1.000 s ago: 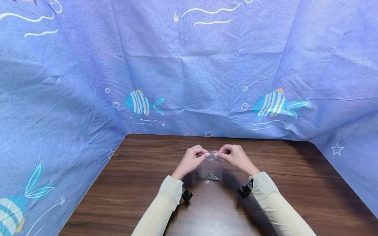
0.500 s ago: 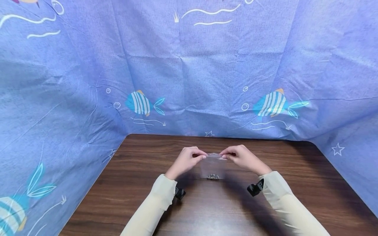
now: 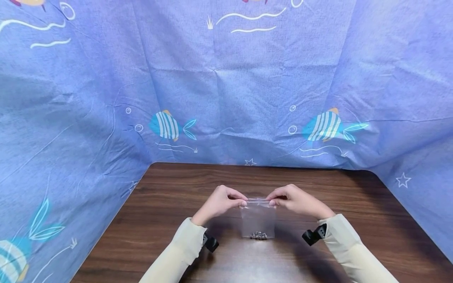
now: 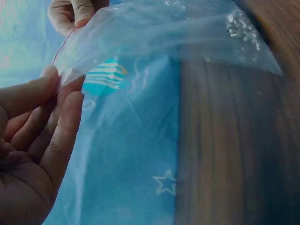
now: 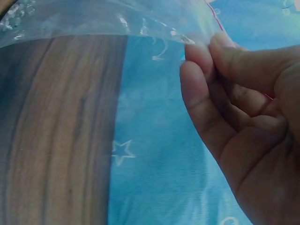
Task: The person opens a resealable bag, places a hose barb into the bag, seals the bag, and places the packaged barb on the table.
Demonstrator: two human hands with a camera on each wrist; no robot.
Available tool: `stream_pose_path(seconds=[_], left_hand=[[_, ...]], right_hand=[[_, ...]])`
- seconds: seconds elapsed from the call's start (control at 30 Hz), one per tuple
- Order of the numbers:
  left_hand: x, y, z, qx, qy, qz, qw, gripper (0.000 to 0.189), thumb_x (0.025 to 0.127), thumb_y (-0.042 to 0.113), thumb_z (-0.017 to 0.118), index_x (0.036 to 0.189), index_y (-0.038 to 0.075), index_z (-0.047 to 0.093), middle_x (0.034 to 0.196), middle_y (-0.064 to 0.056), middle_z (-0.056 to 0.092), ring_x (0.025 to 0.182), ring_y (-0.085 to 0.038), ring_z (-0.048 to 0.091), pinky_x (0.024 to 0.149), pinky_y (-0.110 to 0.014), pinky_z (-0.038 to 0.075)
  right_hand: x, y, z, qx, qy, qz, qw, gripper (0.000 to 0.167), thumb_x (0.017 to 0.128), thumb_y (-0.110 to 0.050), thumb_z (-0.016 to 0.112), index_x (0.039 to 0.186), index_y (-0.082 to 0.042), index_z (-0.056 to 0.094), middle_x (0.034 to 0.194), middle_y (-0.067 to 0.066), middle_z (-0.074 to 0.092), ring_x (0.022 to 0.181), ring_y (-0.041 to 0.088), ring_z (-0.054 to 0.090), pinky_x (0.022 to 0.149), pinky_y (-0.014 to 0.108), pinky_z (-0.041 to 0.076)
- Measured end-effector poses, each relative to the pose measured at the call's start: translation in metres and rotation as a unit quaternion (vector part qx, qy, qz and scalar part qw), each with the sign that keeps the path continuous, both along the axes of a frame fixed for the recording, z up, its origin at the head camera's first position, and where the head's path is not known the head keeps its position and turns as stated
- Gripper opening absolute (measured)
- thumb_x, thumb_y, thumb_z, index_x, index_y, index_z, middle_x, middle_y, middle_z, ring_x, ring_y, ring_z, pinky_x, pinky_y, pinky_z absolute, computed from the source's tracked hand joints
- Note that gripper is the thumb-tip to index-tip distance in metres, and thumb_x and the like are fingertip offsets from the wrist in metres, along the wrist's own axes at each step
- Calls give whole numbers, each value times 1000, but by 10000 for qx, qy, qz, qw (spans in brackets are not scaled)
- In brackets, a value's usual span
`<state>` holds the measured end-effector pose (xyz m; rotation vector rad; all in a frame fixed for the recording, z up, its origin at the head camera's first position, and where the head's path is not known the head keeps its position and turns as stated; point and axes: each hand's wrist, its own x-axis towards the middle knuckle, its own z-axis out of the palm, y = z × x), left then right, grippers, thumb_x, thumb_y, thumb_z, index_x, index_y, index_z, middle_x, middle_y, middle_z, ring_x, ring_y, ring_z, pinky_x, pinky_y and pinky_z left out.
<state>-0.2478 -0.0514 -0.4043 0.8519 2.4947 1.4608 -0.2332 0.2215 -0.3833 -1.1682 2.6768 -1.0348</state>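
A clear plastic zip bag (image 3: 258,220) hangs upright between my two hands, above the table. Small shiny metal pieces (image 3: 258,235) lie heaped along its bottom; their exact kind is too small to tell. My left hand (image 3: 221,202) pinches the bag's top left corner between thumb and fingertips. At the top right corner, my right hand (image 3: 297,201) pinches it the same way. A thin red line runs along the bag's mouth in both wrist views. The metal pieces (image 4: 243,32) show at the far end of the bag in the left wrist view.
Below the hands stretches a dark brown wooden table (image 3: 159,236). A blue cloth (image 3: 247,98) printed with fish and stars hangs behind it and at both sides. Each wrist carries a black camera.
Both hands have shifted toward the person with the bag, lower in the head view. They have spread apart to the bag's corners, and its top edge is stretched wider between them.
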Motion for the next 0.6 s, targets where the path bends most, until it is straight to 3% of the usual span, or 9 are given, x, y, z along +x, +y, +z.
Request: stream_pose_path(seconds=[0.23, 0.47, 0.6], left_hand=[[-13, 4, -16, -113, 586, 167, 9981, 14, 88, 12, 67, 98, 10, 77, 93, -4, 75, 75, -2, 59, 67, -18, 48], [-31, 9, -31, 279, 388, 599, 9971, 15, 88, 12, 69, 100, 6, 75, 89, -10, 74, 74, -18, 67, 63, -20, 49], [-43, 14, -38, 401, 336, 910, 9945, 14, 85, 10, 72, 97, 3, 73, 85, -11, 74, 72, -18, 68, 62, -19, 50]], right_hand=[[-13, -1, -16, -7, -403, -585, 9975, 18, 93, -12, 61, 106, -8, 72, 85, -3, 69, 61, 4, 54, 56, 22, 46], [-32, -2, -32, 14, -78, -1005, 9949, 18, 94, -16, 62, 106, -10, 73, 99, 2, 73, 83, 5, 61, 75, 25, 50], [-41, -3, -41, -44, 59, -1349, 9908, 15, 92, -13, 64, 102, -10, 74, 97, 4, 73, 86, 10, 63, 75, 27, 49]])
